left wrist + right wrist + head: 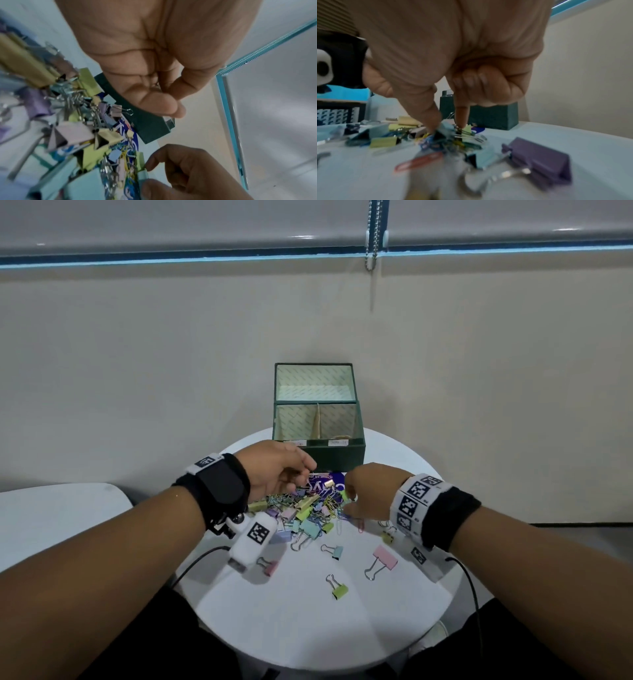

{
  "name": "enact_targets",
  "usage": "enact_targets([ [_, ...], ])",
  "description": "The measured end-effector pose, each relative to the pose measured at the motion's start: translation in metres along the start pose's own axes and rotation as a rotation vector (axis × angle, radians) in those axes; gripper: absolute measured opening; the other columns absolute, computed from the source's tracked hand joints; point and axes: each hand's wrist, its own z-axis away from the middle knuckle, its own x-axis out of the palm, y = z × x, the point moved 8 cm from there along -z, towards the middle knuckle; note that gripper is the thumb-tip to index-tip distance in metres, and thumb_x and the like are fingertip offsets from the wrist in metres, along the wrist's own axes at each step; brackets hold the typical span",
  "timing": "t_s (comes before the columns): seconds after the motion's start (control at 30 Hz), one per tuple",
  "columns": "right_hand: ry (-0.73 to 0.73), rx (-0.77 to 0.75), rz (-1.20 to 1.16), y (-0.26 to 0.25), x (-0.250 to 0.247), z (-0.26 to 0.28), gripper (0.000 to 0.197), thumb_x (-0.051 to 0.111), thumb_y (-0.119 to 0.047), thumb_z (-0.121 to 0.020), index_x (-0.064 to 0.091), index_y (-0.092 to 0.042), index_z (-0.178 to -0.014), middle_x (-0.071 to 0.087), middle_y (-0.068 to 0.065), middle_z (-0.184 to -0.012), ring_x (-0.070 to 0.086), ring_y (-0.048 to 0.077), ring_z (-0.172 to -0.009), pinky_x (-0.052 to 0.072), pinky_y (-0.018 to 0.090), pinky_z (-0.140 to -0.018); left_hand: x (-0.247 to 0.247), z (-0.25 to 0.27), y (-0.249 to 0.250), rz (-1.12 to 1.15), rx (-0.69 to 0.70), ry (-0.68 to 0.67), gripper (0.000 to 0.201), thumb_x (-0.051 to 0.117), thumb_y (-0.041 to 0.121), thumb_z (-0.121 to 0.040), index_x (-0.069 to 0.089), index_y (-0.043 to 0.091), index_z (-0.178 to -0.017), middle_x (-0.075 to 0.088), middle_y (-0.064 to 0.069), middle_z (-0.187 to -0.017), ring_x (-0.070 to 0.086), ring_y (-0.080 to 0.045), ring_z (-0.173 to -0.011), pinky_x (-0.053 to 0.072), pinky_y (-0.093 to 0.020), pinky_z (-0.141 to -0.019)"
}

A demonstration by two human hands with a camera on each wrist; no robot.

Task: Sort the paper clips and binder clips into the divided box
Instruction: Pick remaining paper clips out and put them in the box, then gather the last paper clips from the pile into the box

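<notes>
A heap of pastel binder clips and coloured paper clips (305,508) lies on a blue printed card in the middle of the round white table (308,628). Behind it stands the dark green divided box (342,457), its two front compartments open. My right hand (349,498) reaches into the heap's right side, where thumb and index finger pinch a small green binder clip (346,494); the wrist view shows the fingertips (462,124) down among the clips. My left hand (301,474) hovers over the heap's far left with fingers curled against the thumb, and a small metal clip (157,84) glints between them.
Loose binder clips lie nearer me: a pink one (383,559), a green one (337,587), a blue one (334,551) and another pink one (269,566). A purple binder clip (539,159) and a red paper clip (419,162) sit by my right wrist. A second white table (51,515) stands at left.
</notes>
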Motion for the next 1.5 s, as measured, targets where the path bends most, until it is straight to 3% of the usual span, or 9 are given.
enact_targets([
  [0.17, 0.047, 0.023, -0.226, 0.019, -0.022, -0.01, 0.008, 0.059, -0.019, -0.089, 0.066, -0.015, -0.087, 0.066, -0.001, -0.086, 0.059, 0.015, -0.074, 0.042, 0.019, -0.06, 0.009, -0.007, -0.006, -0.117, -0.021, 0.001, 0.015, 0.051, 0.004, -0.093, 0.065, 0.005, -0.095, 0.059, -0.007, -0.077, 0.05, -0.014, -0.058, 0.041, -0.023, -0.05],
  [0.3, 0.145, 0.089, -0.217, 0.052, -0.038, -0.007, 0.011, 0.061, -0.024, -0.092, 0.067, -0.016, -0.096, 0.064, -0.002, -0.092, 0.057, 0.017, -0.082, 0.042, 0.025, -0.068, 0.041, -0.005, 0.013, -0.955, 0.149, -0.075, 0.009, 0.071, 0.032, -0.088, 0.076, 0.026, -0.091, 0.068, 0.018, -0.081, 0.061, -0.002, -0.075, 0.05, -0.023, -0.074],
  [0.47, 0.064, -0.015, -0.078, 0.028, -0.02, 0.004, 0.01, 0.066, -0.031, -0.09, 0.068, -0.026, -0.098, 0.063, -0.009, -0.089, 0.062, 0.016, -0.091, 0.044, 0.024, -0.071, 0.091, -0.008, 0.013, -1.529, 0.282, -0.189, 0.03, 0.072, 0.043, -0.086, 0.074, 0.03, -0.113, 0.069, 0.012, -0.105, 0.062, -0.012, -0.094, 0.044, -0.022, -0.074],
  [0.6, -0.07, 0.023, 0.061, 0.02, 0.011, -0.003, 0.019, 0.072, -0.027, -0.077, 0.078, -0.02, -0.094, 0.076, 0.001, -0.092, 0.07, 0.02, -0.084, 0.059, 0.031, -0.077, 0.108, -0.013, 0.006, -1.793, 0.277, -0.194, 0.018, 0.069, 0.03, -0.082, 0.075, 0.024, -0.098, 0.068, 0.003, -0.094, 0.065, -0.021, -0.089, 0.036, -0.024, -0.052],
  [0.8, -0.108, 0.013, -0.064, 0.022, 0.013, -0.007, 0.011, 0.068, -0.009, -0.078, 0.074, -0.014, -0.086, 0.073, -0.001, -0.086, 0.066, 0.016, -0.075, 0.045, 0.021, -0.056, 0.094, -0.013, 0.001, -1.687, 0.284, -0.172, 0.014, 0.058, 0.027, -0.089, 0.071, 0.023, -0.093, 0.064, 0.002, -0.09, 0.062, -0.022, -0.083, 0.047, -0.029, -0.065],
  [0.93, -0.047, -0.047, -0.319, 0.028, -0.014, -0.003, 0.008, 0.067, -0.019, -0.089, 0.068, -0.012, -0.086, 0.058, -0.008, -0.07, 0.05, 0.007, -0.059, 0.045, 0.018, -0.06, 0.063, -0.011, 0.02, -1.311, 0.269, -0.125, 0.018, 0.058, 0.031, -0.093, 0.067, 0.021, -0.081, 0.064, 0.009, -0.077, 0.059, -0.011, -0.071, 0.056, -0.032, -0.075],
  [1.07, 0.069, -0.025, -0.585, 0.045, -0.054, -0.016, 0.014, 0.067, -0.024, -0.094, 0.068, -0.011, -0.088, 0.063, -0.008, -0.071, 0.05, 0.001, -0.049, 0.044, 0.016, -0.05, 0.026, -0.021, 0.065, -1.019, 0.296, -0.004, 0.018, 0.065, 0.042, -0.093, 0.07, 0.026, -0.088, 0.071, 0.015, -0.091, 0.065, -0.004, -0.08, 0.052, -0.025, -0.079],
  [1.23, 0.209, 0.138, -0.821, 0.061, -0.088, -0.051, 0.017, 0.066, -0.024, -0.094, 0.06, -0.014, -0.082, 0.054, 0.003, -0.071, 0.049, 0.017, -0.061, 0.049, 0.03, -0.06, -0.002, -0.051, 0.101, -0.75, 0.233, 0.205, 0.026, 0.068, 0.037, -0.092, 0.063, 0.02, -0.073, 0.056, 0.004, -0.067, 0.045, -0.013, -0.056, 0.042, -0.024, -0.058],
  [1.5, 0.071, 0.208, -0.974, 0.059, -0.082, -0.073, 0.022, 0.065, -0.018, -0.095, 0.055, -0.009, -0.078, 0.048, 0.008, -0.06, 0.041, 0.02, -0.049, 0.037, 0.03, -0.052, -0.004, -0.075, 0.102, -0.714, 0.127, 0.264, 0.016, 0.069, 0.027, -0.089, 0.066, 0.014, -0.08, 0.054, 0.0, -0.063, 0.043, -0.015, -0.05, 0.037, -0.021, -0.051],
])
